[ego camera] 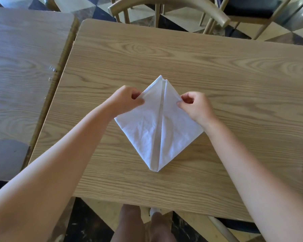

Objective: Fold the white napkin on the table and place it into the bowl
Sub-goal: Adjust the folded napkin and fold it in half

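Observation:
The white napkin (147,130) lies on the wooden table (217,70) folded into a kite shape, with a centre seam running from its far tip to its near tip. My left hand (125,100) pinches the napkin's upper left edge between thumb and fingers. My right hand (196,106) pinches the upper right edge the same way. Both flaps meet along the seam. No bowl is in view.
A second wooden table (24,67) stands close on the left, with a narrow gap between the two. Wooden chairs (164,7) stand beyond the far edge. My legs show below the near edge, over a dark and light tiled floor.

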{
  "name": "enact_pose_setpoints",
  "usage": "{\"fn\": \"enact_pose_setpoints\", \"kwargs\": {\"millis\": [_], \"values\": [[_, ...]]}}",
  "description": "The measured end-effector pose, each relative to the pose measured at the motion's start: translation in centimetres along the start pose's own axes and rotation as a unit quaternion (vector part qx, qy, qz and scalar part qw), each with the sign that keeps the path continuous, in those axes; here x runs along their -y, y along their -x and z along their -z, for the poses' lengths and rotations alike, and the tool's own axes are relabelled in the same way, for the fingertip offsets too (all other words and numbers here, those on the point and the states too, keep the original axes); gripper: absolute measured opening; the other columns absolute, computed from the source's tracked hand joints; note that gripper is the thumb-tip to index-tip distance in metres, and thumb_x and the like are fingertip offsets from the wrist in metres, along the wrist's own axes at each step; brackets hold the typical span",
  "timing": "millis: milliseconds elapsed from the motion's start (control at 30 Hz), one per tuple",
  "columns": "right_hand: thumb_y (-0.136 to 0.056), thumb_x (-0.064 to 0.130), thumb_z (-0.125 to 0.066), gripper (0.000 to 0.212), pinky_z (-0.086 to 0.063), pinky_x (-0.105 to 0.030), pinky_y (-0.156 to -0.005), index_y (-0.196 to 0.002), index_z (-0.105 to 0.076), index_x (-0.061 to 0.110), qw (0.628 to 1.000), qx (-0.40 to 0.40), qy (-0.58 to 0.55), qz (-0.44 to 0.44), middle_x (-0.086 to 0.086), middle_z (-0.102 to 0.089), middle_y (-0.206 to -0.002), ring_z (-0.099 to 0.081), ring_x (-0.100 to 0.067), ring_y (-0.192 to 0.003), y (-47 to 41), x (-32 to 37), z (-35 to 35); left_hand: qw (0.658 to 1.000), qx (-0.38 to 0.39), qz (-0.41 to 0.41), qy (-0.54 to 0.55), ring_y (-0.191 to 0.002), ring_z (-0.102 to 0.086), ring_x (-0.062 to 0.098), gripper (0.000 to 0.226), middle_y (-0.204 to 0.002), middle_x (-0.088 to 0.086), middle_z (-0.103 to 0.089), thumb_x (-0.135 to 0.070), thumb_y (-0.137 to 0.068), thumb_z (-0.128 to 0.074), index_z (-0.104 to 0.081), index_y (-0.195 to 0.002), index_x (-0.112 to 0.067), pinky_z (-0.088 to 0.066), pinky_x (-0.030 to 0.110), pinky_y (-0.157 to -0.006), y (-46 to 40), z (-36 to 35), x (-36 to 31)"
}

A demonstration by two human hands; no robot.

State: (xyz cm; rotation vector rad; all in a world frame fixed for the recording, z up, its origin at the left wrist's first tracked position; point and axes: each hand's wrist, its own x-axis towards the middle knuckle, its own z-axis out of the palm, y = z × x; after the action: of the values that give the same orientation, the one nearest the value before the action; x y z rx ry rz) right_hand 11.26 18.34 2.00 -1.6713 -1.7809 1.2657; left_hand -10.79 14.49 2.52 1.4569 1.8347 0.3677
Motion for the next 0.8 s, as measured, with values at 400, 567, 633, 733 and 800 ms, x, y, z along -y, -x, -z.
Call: {"fn": "enact_pose_setpoints", "kwargs": {"millis": [400, 567, 633, 733, 800], "values": [[-0.080, 0.014, -0.062, 0.006, -0.041, -0.025, -0.076, -0.086, -0.064, 0.013, 0.907, -0.220, 0.112, 0.340, 0.004, -0.063, -0.081, -0.055, -0.011, -0.077, 1.9, 7.5, 7.4, 0.919, -0.272, -0.284, -0.006, -0.072, -0.049, 0.011, 0.007, -0.081, -0.003, -0.054, -0.007, -0.075, -0.061, -0.061, -0.082, -0.009, -0.043, 0.020, -0.066, 2.0, 5.7, -7.9], [-0.072, 0.012, -0.063, 0.008, -0.032, -0.038, -0.078, -0.080, -0.062, 0.013, 0.840, -0.167, 0.274, 0.438, -0.004, -0.065, -0.079, -0.051, -0.022, -0.082, 6.1, 1.7, 6.2, 0.924, -0.185, -0.325, -0.078, -0.080, -0.052, 0.018, 0.015, -0.082, 0.004, -0.059, -0.004, -0.065, -0.060, -0.061, -0.079, -0.011, -0.042, 0.024, -0.074, 5.9, 0.4, -4.4], [-0.065, 0.020, -0.071, 0.020, -0.030, -0.040, -0.083, -0.084, -0.066, 0.016, 0.850, -0.057, 0.352, 0.389, -0.003, -0.066, -0.087, -0.059, -0.023, -0.086, 8.4, -2.6, 4.5, 0.929, -0.074, -0.312, -0.183, -0.092, -0.060, 0.026, 0.030, -0.097, 0.006, -0.065, -0.009, -0.058, -0.070, -0.067, -0.088, -0.011, -0.042, 0.032, -0.084, 7.7, -2.8, -1.2], [-0.071, 0.036, -0.066, 0.038, -0.027, -0.046, -0.099, -0.105, -0.066, 0.019, 0.880, 0.006, 0.361, 0.309, -0.005, -0.064, -0.115, -0.058, -0.024, -0.109, 10.4, -7.0, 2.7, 0.929, 0.007, -0.288, -0.230, -0.117, -0.053, 0.027, 0.051, -0.126, 0.007, -0.057, -0.029, -0.063, -0.069, -0.066, -0.112, -0.016, -0.036, 0.041, -0.103, 9.4, -5.9, 2.4], [-0.081, 0.040, -0.054, 0.046, -0.021, -0.049, -0.107, -0.123, -0.055, 0.021, 0.893, -0.020, 0.349, 0.284, -0.008, -0.052, -0.134, -0.043, -0.024, -0.129, 9.9, -7.6, 1.8, 0.934, -0.045, -0.289, -0.205, -0.127, -0.046, 0.025, 0.047, -0.135, 0.008, -0.052, -0.036, -0.077, -0.060, -0.062, -0.119, -0.017, -0.033, 0.047, -0.106, 9.1, -7.1, 2.3]]}}
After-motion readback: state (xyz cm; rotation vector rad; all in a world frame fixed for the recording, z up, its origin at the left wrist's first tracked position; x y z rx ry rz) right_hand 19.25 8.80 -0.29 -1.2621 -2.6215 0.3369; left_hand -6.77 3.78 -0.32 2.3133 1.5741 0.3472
